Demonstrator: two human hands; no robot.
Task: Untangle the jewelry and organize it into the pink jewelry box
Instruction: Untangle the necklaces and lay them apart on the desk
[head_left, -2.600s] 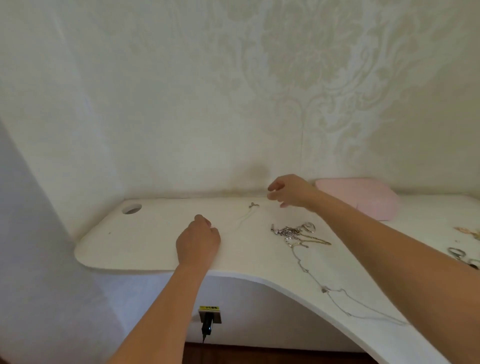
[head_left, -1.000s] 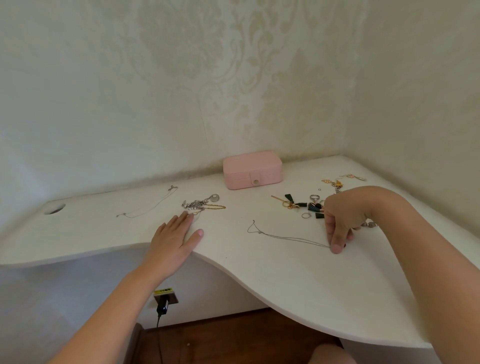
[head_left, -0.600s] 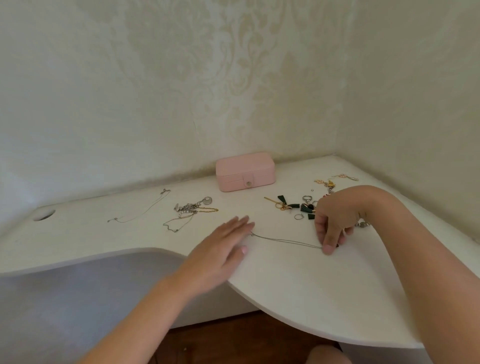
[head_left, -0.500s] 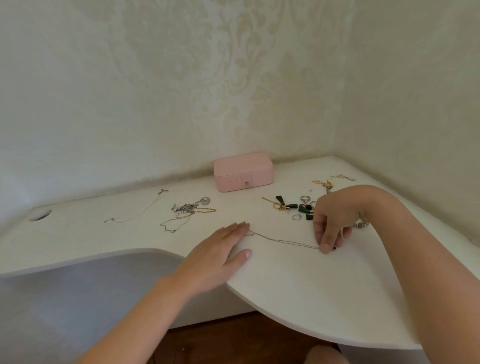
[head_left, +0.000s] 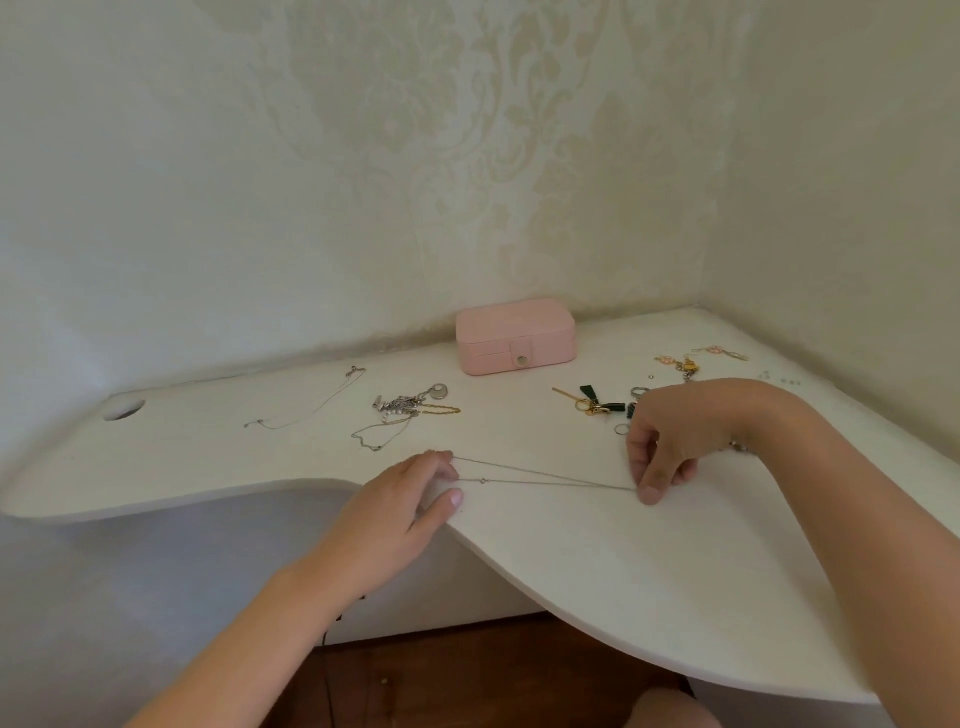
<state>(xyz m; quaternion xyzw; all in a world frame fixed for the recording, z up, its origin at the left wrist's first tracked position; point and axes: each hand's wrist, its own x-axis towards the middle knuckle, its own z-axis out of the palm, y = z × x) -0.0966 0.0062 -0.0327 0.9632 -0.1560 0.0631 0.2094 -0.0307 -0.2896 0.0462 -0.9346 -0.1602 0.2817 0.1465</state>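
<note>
A thin silver necklace (head_left: 540, 479) lies stretched in two strands across the white desk (head_left: 597, 561). My left hand (head_left: 410, 499) holds its left end near the desk's curved front edge. My right hand (head_left: 670, 441) pinches its right end against the desk top. The pink jewelry box (head_left: 516, 335) stands closed against the back wall. A tangle of silver and gold chains (head_left: 410, 410) lies left of centre. Another thin chain (head_left: 306, 410) lies further left. Green-and-gold earrings and rings (head_left: 597, 404) sit beside my right hand.
Small gold pieces (head_left: 685, 364) and tiny studs (head_left: 779, 378) lie near the right wall corner. A round cable hole (head_left: 123, 409) is in the desk's far left. The desk front curves inward, with a dark wood floor (head_left: 467, 675) below.
My left hand moved right from the chain tangle to the necklace's left end and took hold of it. The necklace now lies pulled straight between both hands. The view shifted slightly.
</note>
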